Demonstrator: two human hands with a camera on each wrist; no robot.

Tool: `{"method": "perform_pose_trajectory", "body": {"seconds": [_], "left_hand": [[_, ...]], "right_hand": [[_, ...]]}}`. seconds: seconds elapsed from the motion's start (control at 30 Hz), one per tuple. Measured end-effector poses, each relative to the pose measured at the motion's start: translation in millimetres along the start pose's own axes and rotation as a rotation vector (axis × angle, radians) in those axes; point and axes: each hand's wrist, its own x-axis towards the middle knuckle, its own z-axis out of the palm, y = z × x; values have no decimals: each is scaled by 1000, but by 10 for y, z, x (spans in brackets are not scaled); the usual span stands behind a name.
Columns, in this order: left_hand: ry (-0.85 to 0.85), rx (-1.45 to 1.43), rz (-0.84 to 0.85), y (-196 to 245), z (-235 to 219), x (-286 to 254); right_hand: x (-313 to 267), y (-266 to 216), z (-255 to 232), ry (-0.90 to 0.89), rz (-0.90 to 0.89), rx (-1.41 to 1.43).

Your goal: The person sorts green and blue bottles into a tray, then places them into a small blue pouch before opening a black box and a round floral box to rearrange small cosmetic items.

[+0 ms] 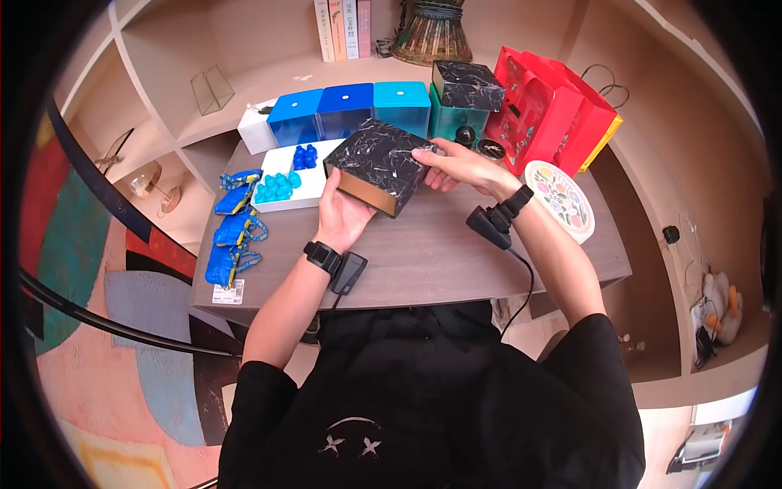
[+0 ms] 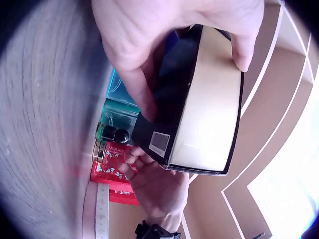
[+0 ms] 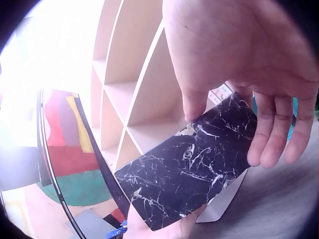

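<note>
A black marble-patterned box [image 1: 376, 155] with a gold-toned side is held tilted above the table, between both hands. My left hand [image 1: 344, 218] grips its near left end; in the left wrist view the thumb lies on the edge of the pale side [image 2: 209, 104] and the fingers reach round the dark face, close to a small square label [image 2: 159, 144]. My right hand [image 1: 466, 167] holds the far right corner. Its thumb presses the top edge in the right wrist view, while the fingers [image 3: 264, 144] hang along the other side of the box.
A white tray [image 1: 305, 196] carries blue and turquoise bear-shaped pieces. Small blue bags [image 1: 232, 232] lie left. Blue boxes [image 1: 346, 110] line the back, beside a green container [image 1: 444, 122] topped by another marble-patterned box [image 1: 468, 84]. Red gift bags [image 1: 533, 106] and a floral round [image 1: 560, 200] stand right.
</note>
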Motion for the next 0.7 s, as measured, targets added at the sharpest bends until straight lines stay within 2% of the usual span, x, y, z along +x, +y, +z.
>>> {"method": "perform_pose_trajectory", "body": {"seconds": [0.17,0.23,0.43,0.53,0.7], "left_hand": [[-14,-32,-2,-2,-41,15],[-15,-45,-9,0,-46,16],[13,-102,-24,10,-38,6],[33,-125,-52,20,-15,1],[73,-135,-48,29,26,-11]], "right_hand": [[59,82,54,48,11,34],[31,85,95,59,-124,118],[-68,-87,66,74,-18,17],[-143,-213,117,131,-58,12],[-14,-150,166,191,-89,-5]]}}
